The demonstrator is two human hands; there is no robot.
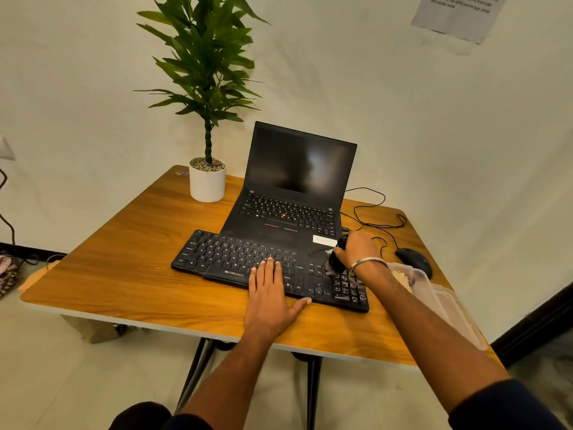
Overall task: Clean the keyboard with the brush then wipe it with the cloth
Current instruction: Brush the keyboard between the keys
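A black keyboard lies across the wooden table, in front of an open laptop. My left hand lies flat, fingers straight, pressing on the keyboard's front middle. My right hand grips a small black brush over the keyboard's right end, its bristles down near the keys above the number pad. A silver bangle sits on my right wrist. No cloth is plainly visible.
A black laptop stands open behind the keyboard. A potted plant is at the back left. A black mouse with its cable lies at the right, beside a clear plastic container at the table's right edge.
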